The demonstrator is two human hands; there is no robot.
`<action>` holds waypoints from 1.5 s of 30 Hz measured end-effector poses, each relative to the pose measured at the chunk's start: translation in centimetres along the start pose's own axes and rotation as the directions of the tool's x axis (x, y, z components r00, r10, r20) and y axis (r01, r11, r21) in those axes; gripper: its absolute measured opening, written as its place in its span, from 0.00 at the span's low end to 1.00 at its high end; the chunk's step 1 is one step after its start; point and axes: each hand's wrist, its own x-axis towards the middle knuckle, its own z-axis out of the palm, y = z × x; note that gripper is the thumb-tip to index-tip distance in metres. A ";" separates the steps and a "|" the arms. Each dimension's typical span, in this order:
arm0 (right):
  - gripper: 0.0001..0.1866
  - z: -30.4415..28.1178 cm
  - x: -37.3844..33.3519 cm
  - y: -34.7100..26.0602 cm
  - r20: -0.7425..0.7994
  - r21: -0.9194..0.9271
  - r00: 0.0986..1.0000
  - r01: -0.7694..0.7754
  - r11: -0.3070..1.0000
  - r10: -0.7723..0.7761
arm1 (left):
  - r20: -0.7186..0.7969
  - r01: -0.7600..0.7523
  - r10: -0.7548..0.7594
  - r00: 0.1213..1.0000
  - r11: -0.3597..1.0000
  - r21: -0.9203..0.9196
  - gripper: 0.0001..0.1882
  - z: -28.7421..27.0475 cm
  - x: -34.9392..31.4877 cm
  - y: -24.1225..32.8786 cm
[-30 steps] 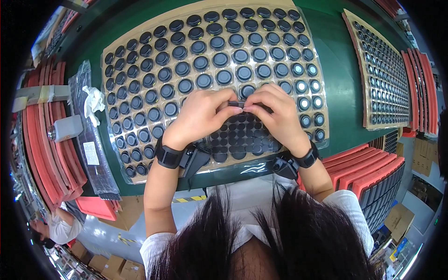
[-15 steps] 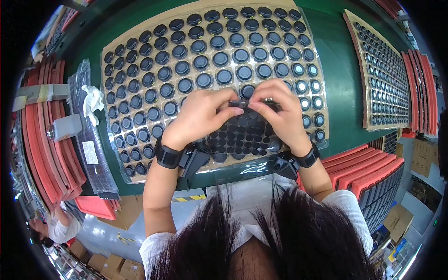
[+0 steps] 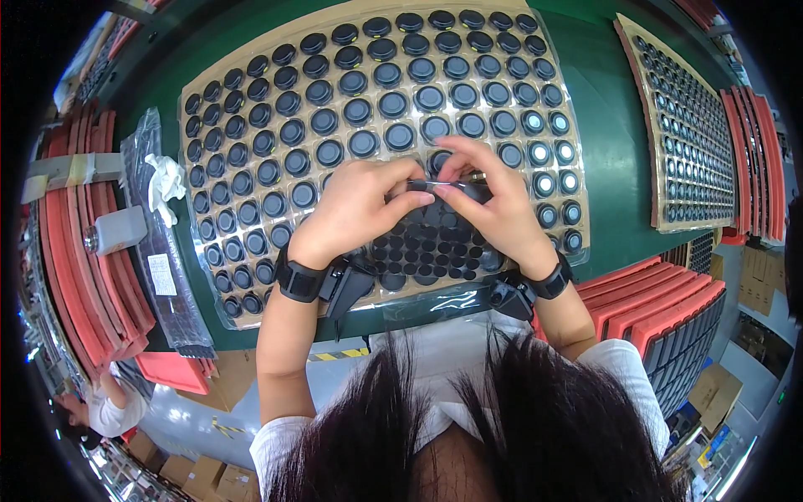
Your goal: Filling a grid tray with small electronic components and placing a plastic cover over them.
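Since the earlier frame, the thumb of the right hand [image 3: 503, 209] had shifted left, index raised. The left hand [image 3: 355, 209] pinched the thin, dark, round-dotted sheet [image 3: 427, 248] mid-frame; the right's grip I couldn't tell.

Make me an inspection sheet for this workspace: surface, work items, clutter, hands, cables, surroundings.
Surface: green bench, partly covered by a clear tray of round black parts.
Work items: dark sheet of round pads, over the tray's near portion.
Clutter: crumpled white material and pale bottle, left side.
Hands: left hand pinches a dark edge, apparently the sheet's; right hand meets it, grip unclear.
Cables: nothing clearly seen.
Surroundings: red trays stacked at left and right; co-worker, lower left.
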 end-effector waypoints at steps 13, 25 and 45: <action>0.26 0.0 0.0 -0.3 -0.013 0.052 1.000 -0.022 0.998 0.022 | 0.071 0.048 -0.052 0.996 0.997 0.057 0.09 -0.4 0.0 0.5; 0.21 -0.1 -0.3 -0.3 0.049 0.041 0.996 -0.074 0.996 0.072 | 0.057 -0.050 0.046 0.997 0.996 0.078 0.07 -0.4 0.0 0.2; 0.22 -0.3 -0.3 0.4 0.016 -0.161 1.000 0.016 0.987 -0.013 | -0.131 -0.186 0.222 0.966 0.953 0.240 0.06 0.5 0.4 0.2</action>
